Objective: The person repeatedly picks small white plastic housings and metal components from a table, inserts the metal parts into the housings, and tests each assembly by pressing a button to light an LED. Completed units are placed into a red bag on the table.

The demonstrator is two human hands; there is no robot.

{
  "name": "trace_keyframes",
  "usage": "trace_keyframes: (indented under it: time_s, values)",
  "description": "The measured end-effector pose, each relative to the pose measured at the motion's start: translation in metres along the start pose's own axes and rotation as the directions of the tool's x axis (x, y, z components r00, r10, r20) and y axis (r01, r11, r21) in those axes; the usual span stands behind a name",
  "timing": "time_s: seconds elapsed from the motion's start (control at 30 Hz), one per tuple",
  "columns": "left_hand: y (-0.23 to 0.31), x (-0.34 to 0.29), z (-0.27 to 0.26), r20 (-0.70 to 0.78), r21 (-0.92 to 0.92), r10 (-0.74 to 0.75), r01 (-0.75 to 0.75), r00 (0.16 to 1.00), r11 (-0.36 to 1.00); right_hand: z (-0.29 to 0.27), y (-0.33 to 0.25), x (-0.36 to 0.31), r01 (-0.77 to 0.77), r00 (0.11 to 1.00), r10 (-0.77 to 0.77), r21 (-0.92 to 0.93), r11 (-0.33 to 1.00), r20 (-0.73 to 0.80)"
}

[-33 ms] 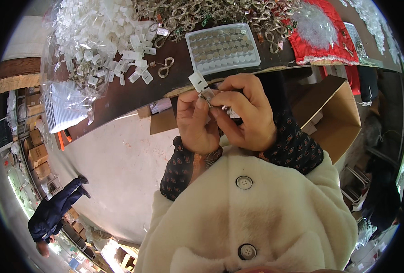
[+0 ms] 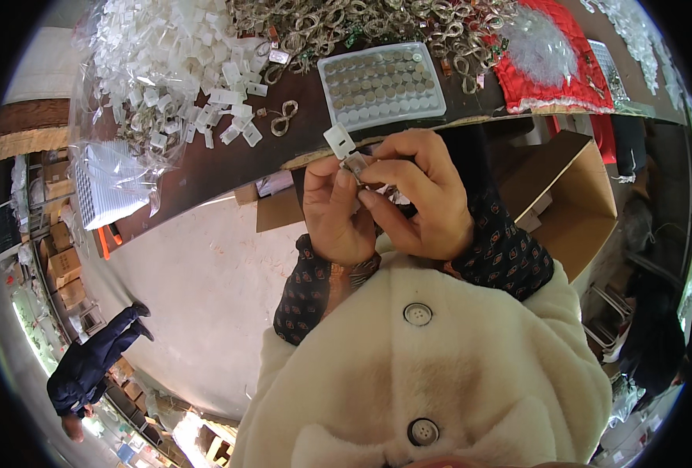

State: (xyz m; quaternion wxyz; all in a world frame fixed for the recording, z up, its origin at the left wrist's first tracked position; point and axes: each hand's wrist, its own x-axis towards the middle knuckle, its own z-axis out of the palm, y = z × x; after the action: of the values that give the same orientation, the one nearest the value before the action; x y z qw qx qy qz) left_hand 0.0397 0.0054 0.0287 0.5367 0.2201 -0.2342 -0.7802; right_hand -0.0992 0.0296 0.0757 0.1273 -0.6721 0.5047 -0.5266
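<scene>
Just in front of the table edge, a small white plastic case (image 2: 339,142) with its lid flipped up sits between my two hands. My left hand (image 2: 340,210) grips it from the left, thumb pressed on its lower half. The fingers of my right hand (image 2: 424,195) are closed against the same lower half. Something shiny and silvery (image 2: 398,197) shows under the right fingers; its kind is unclear. Beyond the hands, a clear tray (image 2: 385,118) holds rows of round coin-like discs. A small wire coil (image 2: 284,118) lies left of it.
White plastic cases (image 2: 182,47) heap in a clear bag at the far left. Tangled wire coils (image 2: 377,19) spread along the back, beside red fabric (image 2: 521,74). An open cardboard box (image 2: 572,203) stands right of me. A person in dark clothes (image 2: 96,359) appears at left.
Barely anything differs. My right fingers have shifted very slightly at the white case, while the left hand keeps its hold.
</scene>
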Motion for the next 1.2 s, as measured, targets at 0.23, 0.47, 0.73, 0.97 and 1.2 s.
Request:
trace_keyframes:
  time_s: [0.23, 0.47, 0.73, 0.97, 1.2]
  values:
    - [0.008, 0.013, -0.012, -0.124, 0.062, -0.016, 0.024, 0.992, 0.998, -0.005, 0.042, 0.027, -0.031, 0.999, 0.030, -0.167, 0.986, -0.011]
    - [0.012, 0.022, -0.019, -0.070, 0.033, -0.037, 0.039, 0.997, 0.999, 0.010, 0.069, 0.044, 0.099, 0.991, -0.056, -0.373, 0.923, 0.123]
    - [0.014, 0.026, -0.020, -0.120, 0.011, -0.059, 0.061, 0.991, 0.998, 0.009, 0.055, 0.053, 0.041, 0.984, 0.010, -0.284, 0.958, 0.175]
    - [0.010, 0.024, -0.014, -0.052, -0.026, 0.036, -0.037, 0.998, 0.999, 0.010, 0.019, 0.039, 0.047, 0.978, -0.028, -0.084, 0.995, 0.207]
    - [0.011, 0.018, -0.016, -0.056, -0.075, -0.072, 0.068, 0.996, 0.995, 0.013, 0.024, 0.041, 0.239, 0.969, -0.232, -0.086, 0.967, 0.086]
